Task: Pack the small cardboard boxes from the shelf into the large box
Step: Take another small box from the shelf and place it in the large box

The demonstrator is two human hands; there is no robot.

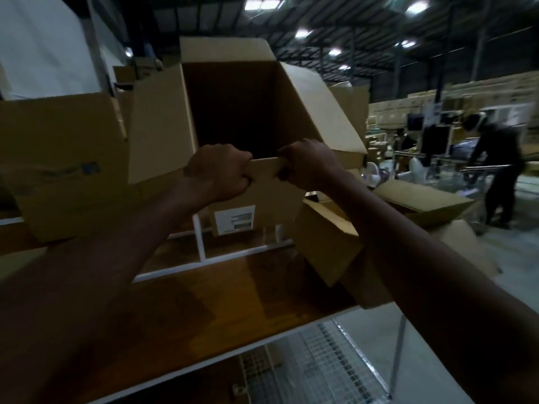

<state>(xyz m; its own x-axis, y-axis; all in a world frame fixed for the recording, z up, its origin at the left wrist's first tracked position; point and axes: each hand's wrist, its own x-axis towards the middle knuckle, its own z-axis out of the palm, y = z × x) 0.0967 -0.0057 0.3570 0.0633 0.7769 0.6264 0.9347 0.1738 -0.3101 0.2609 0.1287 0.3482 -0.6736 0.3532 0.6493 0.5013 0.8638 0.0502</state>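
The large box (163,126), brown cardboard with all flaps spread open, stands tilted toward me on the wooden shelf top (204,301). Its inside is dark and I cannot see anything in it. My left hand (220,173) and my right hand (306,164) both clutch the near flap, fists closed over its top edge, a short strip of cardboard showing between them. A white label is stuck on the box's near wall below my hands. Smaller cardboard boxes (326,237) lie open and tumbled to the right of it.
A second big brown carton (64,164) stands at the left on the shelf. A white frame rail (201,243) crosses under the box. Wire mesh (320,360) lies below the shelf edge. A person in dark clothes (495,170) stands by a cart at the right.
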